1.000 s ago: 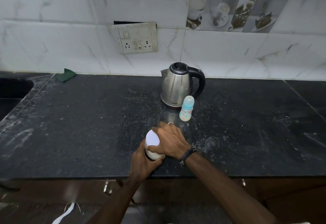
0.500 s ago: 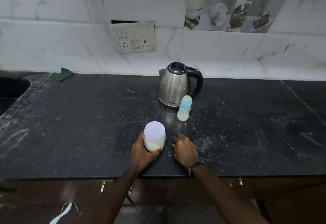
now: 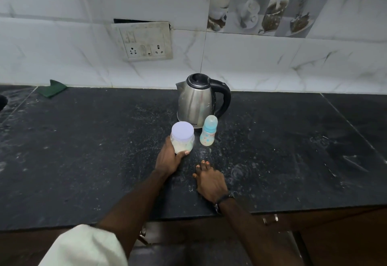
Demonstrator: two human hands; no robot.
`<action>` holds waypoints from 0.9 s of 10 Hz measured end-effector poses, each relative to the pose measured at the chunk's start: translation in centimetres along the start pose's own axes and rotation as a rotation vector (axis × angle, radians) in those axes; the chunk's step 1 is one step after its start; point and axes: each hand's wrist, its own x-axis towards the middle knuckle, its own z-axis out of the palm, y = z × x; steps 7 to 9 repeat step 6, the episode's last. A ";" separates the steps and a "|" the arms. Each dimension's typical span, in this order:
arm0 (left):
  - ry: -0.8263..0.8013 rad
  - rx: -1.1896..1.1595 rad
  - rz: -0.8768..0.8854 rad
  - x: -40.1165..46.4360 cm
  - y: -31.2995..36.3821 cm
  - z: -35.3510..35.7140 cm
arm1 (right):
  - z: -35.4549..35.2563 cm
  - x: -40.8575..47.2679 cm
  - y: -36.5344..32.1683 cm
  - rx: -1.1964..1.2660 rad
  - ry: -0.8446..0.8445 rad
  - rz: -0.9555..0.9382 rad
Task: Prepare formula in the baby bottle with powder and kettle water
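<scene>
My left hand (image 3: 168, 159) grips a clear powder jar (image 3: 182, 140) with a pale lilac lid, standing upright on the black counter (image 3: 83, 150). Just right of the jar stands a small baby bottle (image 3: 208, 133) with a light blue cap on. Behind both sits a steel kettle (image 3: 196, 101) with a black lid and handle, the handle pointing right. My right hand (image 3: 210, 181) rests flat on the counter, fingers straight, holding nothing, a little in front of the bottle.
White powder dusts the counter around the kettle. A green cloth (image 3: 52, 88) lies at the back left by the wall. A socket plate (image 3: 145, 42) hangs on the tiled wall. Cabinet handles (image 3: 270, 219) show below the counter's front edge.
My right hand has come off the jar lid and dropped flat onto the counter. My left hand has slid the jar away from me, up beside the bottle and kettle.
</scene>
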 end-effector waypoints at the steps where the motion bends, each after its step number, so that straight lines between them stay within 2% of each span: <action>1: 0.004 0.081 -0.038 1.3 0.5 0.5 | 0.0 0.2 0.2 -0.020 -0.002 -0.011; 5: 0.009 0.263 -0.095 1.9 2.3 1.0 | 0.2 0.3 0.4 -0.043 0.081 -0.029; 9: 0.045 0.250 -0.066 1.0 2.1 1.2 | 0.7 0.6 0.6 -0.041 0.110 -0.024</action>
